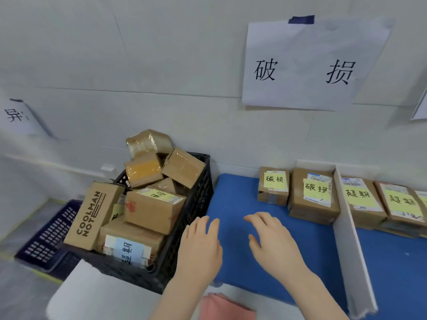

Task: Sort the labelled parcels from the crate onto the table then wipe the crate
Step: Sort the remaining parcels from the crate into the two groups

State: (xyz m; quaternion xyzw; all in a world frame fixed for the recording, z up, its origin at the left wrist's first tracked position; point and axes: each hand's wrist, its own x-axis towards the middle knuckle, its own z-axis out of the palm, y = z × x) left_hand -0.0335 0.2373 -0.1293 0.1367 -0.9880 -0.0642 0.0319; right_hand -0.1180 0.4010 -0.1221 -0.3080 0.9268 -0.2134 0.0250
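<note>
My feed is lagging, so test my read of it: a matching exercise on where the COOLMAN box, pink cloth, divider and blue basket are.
1 COOLMAN box
2 pink cloth
3 divider
4 blue basket

a on the floor
b upright on the table
c leaning in the crate
d nearest the person

Pairs: 1-c, 2-d, 3-b, 4-a.

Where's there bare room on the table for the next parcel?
Bare blue mat lies between the black crate and white divider, before the two back parcels. More bare mat right of the divider, nearer than the overdue parcels. The crate itself is crammed.
</note>
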